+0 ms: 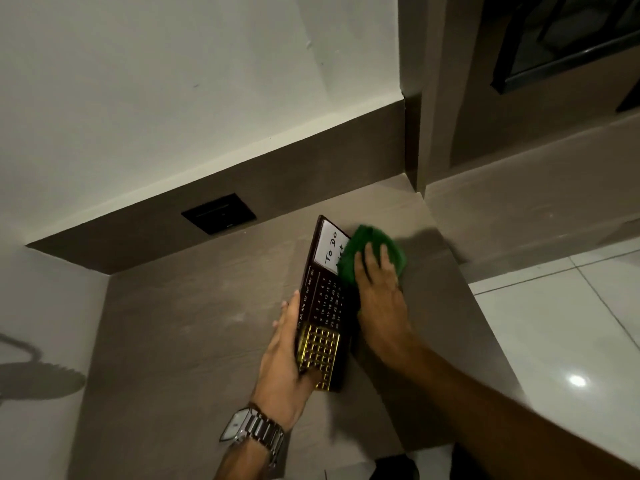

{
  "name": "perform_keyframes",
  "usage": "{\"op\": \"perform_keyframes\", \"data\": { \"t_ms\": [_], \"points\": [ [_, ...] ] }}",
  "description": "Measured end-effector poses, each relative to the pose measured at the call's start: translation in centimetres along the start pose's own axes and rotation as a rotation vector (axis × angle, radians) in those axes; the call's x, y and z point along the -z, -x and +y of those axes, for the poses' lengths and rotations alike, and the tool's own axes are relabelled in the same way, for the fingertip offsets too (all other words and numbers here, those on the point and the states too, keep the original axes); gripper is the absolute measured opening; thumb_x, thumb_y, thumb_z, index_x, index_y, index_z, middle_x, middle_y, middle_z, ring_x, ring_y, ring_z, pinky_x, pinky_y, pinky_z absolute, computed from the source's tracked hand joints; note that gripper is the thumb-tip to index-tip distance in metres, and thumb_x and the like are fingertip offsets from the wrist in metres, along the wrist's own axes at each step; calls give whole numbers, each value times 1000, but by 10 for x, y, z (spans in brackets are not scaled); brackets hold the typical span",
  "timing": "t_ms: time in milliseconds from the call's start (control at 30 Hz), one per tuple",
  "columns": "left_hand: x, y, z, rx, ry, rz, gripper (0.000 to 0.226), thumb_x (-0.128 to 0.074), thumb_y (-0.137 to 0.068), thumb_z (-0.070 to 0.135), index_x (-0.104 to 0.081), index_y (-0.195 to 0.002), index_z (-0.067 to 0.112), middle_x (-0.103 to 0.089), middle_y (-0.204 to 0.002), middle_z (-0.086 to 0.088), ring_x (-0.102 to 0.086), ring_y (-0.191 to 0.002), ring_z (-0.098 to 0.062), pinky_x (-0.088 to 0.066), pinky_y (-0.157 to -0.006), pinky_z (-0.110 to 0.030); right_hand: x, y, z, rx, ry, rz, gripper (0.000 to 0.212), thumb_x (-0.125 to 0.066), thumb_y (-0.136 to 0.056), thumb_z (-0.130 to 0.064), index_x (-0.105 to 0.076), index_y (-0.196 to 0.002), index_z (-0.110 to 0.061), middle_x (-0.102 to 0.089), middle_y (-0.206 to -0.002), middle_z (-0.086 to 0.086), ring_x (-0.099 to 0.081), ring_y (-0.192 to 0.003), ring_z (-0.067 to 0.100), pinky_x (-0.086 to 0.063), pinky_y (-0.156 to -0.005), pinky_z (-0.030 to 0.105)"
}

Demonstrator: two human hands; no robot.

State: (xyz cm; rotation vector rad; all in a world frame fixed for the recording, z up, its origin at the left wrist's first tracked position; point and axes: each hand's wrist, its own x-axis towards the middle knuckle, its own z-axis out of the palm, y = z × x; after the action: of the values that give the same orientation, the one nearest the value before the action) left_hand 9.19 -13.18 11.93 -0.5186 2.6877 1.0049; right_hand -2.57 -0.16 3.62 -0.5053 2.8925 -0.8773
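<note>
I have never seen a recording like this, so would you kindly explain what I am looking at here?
There is no machine. This single picture comes from a camera worn on a person's head, looking down at their two bare hands. The left hand, with a wristwatch on its wrist, grips a dark calendar board tilted over a brown countertop. The right hand presses a green cloth against the board's white "To Do" panel. A black wall plate sits behind.

White wall point(173, 98) above a grey-brown table point(194, 323); black socket point(219, 213); dark window point(568, 36); glossy tiled floor point(571, 341).
</note>
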Motion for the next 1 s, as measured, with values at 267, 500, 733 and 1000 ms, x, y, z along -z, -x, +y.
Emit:
{"op": "perform_keyframes", "data": {
  "t_ms": [267,500,733,1000],
  "points": [
    [1,0,2,0,5,-21,117,-71,-79,1,11,-146,50,-7,-164,6,-13,-151,-24,-28,-116,-60,2,1,16,48,-71,-13,91,-69,-79,-1,-16,-151,-14,4,-159,12,13,-142,30,-22,-113,54],
    [1,1,3,14,-16,-21,115,-70,-80,2,12,-147,48,-3,-164,4,-14,-150,-27,-29,-115,-61,-11,17,6,13,-154,-20,100,-65,-79,5,1,-151,-15,13,-157,11,14,-143,29,-20,-113,51],
    [2,0,2,19,-5,-18,116,-71,-78,1,10,-148,45,-4,-164,5,-9,-151,-21,-26,-118,-59,-12,31,22,33,-220,-27,104,-67,-77,6,0,-151,-22,9,-159,7,8,-145,25,-23,-113,50],
    [3,0,1,6,7,-12,116,-73,-78,3,9,-149,45,-5,-164,4,-6,-151,-20,-22,-119,-60,-6,-18,16,-178,-411,136,87,-51,-87,8,-1,-153,-18,4,-161,6,-4,-146,23,-22,-113,43]
  ]
}}
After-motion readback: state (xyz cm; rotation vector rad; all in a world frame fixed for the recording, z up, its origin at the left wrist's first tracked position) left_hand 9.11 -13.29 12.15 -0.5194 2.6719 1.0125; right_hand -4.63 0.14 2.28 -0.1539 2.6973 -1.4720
